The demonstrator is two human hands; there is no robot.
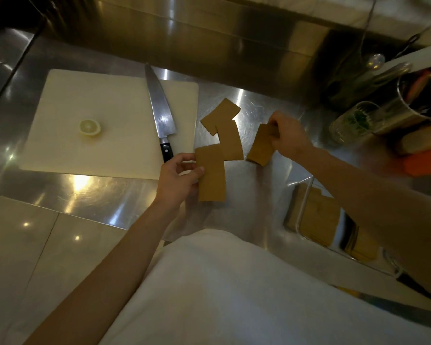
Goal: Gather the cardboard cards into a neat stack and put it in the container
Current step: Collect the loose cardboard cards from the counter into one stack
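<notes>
Brown cardboard cards lie on a steel counter (115, 195). My left hand (178, 179) pinches the left edge of one card (212, 173), which overlaps a second card (230, 141). A third card (220, 114) lies slanted just beyond, its near end under the second. My right hand (288, 136) grips the top of a small stack of cards (260, 148), tilted with its lower edge on the counter. A clear container (304, 215) at the near right holds more cards; my right forearm hides part of it.
A white cutting board (90, 115) at the left carries a half lemon (90, 127) and a chef's knife (159, 113) with a black handle close to my left hand. A glass (351, 123), a metal cup (418, 100) and orange items stand at the far right.
</notes>
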